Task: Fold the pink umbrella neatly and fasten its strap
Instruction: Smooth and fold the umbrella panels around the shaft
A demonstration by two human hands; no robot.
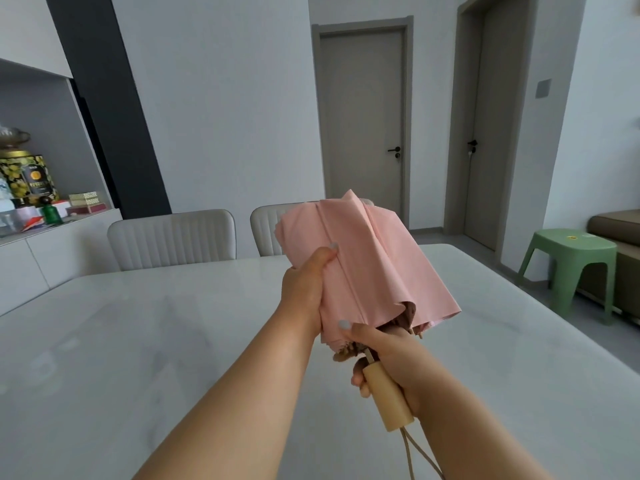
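Observation:
The pink umbrella [367, 265] is collapsed and held in the air above the table, its tip pointing away from me and its loose fabric folds bunched along the shaft. My left hand [306, 289] clasps the canopy from the left side, thumb pressing a fold flat. My right hand [388, 362] grips the pale wooden handle [388, 396] at the near end, thumb resting on the canopy's lower edge. A beige wrist cord [410, 455] hangs down from the handle. I cannot make out the fastening strap among the folds.
A white marble-look table [138, 341] spreads below my arms. Two pale upholstered chairs [173, 237] stand at its far side. A sideboard with tins and bottles [31, 188] is at the left, a green plastic stool [571, 265] at the right.

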